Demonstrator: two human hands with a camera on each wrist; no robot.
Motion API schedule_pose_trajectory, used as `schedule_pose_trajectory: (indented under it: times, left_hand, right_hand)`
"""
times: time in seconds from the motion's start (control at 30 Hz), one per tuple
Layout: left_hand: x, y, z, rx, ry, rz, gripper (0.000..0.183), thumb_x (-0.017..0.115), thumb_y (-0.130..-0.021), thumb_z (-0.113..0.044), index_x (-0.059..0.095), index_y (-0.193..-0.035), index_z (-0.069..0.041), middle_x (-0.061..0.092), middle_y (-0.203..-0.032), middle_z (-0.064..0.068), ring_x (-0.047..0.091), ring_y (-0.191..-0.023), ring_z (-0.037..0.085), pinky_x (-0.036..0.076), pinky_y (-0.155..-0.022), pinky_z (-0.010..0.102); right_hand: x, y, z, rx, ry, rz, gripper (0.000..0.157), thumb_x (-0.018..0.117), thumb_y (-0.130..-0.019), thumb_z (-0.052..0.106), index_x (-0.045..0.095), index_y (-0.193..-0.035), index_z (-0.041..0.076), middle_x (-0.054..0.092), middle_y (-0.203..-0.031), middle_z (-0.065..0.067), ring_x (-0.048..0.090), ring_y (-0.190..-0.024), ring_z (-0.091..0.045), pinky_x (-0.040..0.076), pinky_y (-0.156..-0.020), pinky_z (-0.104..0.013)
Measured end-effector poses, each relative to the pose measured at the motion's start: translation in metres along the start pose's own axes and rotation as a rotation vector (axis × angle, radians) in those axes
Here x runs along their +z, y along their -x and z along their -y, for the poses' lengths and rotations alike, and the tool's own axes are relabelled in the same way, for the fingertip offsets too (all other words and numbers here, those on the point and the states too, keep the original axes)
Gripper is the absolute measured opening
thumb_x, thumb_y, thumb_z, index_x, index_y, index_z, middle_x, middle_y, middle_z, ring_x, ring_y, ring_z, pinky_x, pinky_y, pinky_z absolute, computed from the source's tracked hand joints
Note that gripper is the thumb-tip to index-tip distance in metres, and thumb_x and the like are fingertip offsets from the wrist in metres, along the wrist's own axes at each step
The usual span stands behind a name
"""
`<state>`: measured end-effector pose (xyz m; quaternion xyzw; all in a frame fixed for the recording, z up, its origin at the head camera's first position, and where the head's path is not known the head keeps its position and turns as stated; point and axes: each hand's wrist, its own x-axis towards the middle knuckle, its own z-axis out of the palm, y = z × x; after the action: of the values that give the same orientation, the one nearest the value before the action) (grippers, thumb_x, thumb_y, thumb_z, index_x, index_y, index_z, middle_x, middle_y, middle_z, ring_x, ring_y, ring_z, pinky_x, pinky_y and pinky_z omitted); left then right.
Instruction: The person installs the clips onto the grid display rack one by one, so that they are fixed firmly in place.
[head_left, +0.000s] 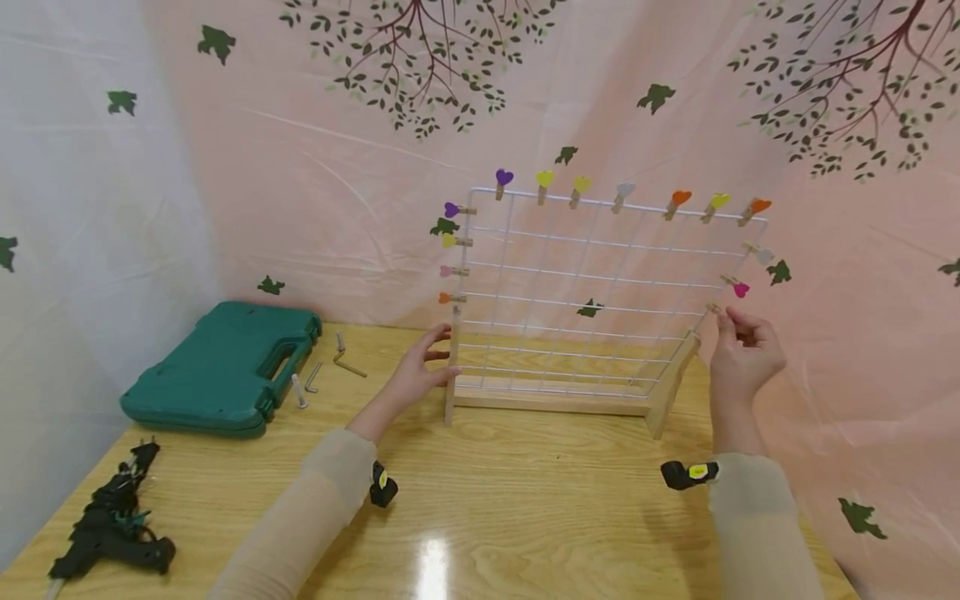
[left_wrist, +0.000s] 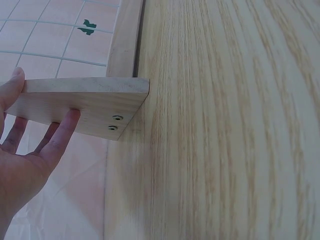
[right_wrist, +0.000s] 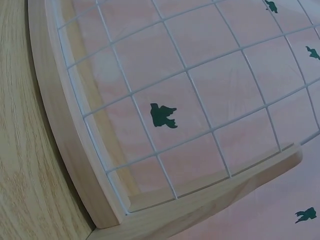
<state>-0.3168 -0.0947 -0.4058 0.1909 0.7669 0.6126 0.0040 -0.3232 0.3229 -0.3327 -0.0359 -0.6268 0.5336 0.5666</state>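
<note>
A white wire grid [head_left: 570, 283] leans in a wooden stand [head_left: 551, 402] on the table. Wooden clothespins with coloured hearts are clipped along the grid's top and side edges, such as a purple one [head_left: 504, 182] at the top left. At the grid's right edge, my right hand [head_left: 746, 354] pinches a small wooden clothespin [head_left: 713, 308], its heart end hidden by the fingers. My left hand [head_left: 412, 371] grips the stand's left side board [left_wrist: 85, 102], with fingertips on its outer face, where two screw heads show. The right wrist view shows the grid and stand but no fingers.
At the left lie a closed green case [head_left: 217, 367], hex keys [head_left: 349, 364] and bolts [head_left: 299, 392] beside it. A black glue gun [head_left: 112, 542] with its cord bundled lies at the front left. A pink cloth [head_left: 360, 217] with leaf prints hangs behind the table.
</note>
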Motion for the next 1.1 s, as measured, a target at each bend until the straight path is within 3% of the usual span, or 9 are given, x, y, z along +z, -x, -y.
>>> schedule_pose_trajectory:
  times: [0.13,0.4,0.7,0.9,1.1]
  left_hand:
    - [-0.001,0.000,0.000,0.001,0.004,0.002,0.072,0.063,-0.082,-0.007,0.024,-0.141,-0.017,0.028,-0.141,0.011,0.039,-0.119,0.038,0.052,-0.075,0.045]
    - [0.000,-0.002,0.003,0.007,0.007,0.001,0.073,0.063,-0.081,-0.006,0.023,-0.141,-0.016,0.028,-0.141,0.012,0.039,-0.119,0.038,0.053,-0.074,0.044]
    - [0.001,-0.005,0.002,0.023,-0.046,-0.027,0.072,0.064,-0.082,-0.009,0.024,-0.141,-0.016,0.030,-0.141,0.012,0.040,-0.118,0.040,0.053,-0.074,0.041]
    - [-0.008,0.011,-0.009,0.012,-0.124,-0.105,0.074,0.067,-0.080,-0.016,0.026,-0.140,-0.023,0.035,-0.139,0.008,0.041,-0.120,0.036,0.050,-0.082,0.043]
    - [-0.028,0.033,-0.028,0.114,-0.202,-0.131,0.073,0.068,-0.079,-0.019,0.028,-0.139,-0.024,0.035,-0.138,0.007,0.040,-0.120,0.035,0.050,-0.082,0.044]
  right_hand:
    - [0.003,-0.002,-0.014,0.025,-0.009,0.017,0.017,0.072,-0.074,0.014,0.069,-0.084,0.000,0.061,-0.069,0.012,0.050,-0.061,-0.002,0.038,-0.055,-0.015]
    - [0.004,-0.002,-0.018,0.019,-0.041,0.046,0.017,0.071,-0.075,0.012,0.069,-0.087,0.000,0.061,-0.072,0.009,0.051,-0.064,-0.004,0.042,-0.059,-0.014]
    - [-0.004,-0.002,-0.011,0.119,-0.041,0.114,0.034,0.074,-0.071,0.013,0.065,-0.102,0.005,0.060,-0.101,-0.006,0.055,-0.089,-0.016,0.049,-0.078,-0.019]
    - [-0.008,0.014,0.000,0.041,0.003,0.136,0.034,0.074,-0.072,0.013,0.065,-0.103,0.008,0.057,-0.099,-0.003,0.053,-0.091,-0.016,0.049,-0.081,-0.023]
    - [-0.008,0.027,0.031,-0.031,-0.040,0.233,0.036,0.073,-0.072,0.005,0.062,-0.105,-0.001,0.054,-0.099,-0.005,0.051,-0.096,-0.018,0.046,-0.089,-0.025]
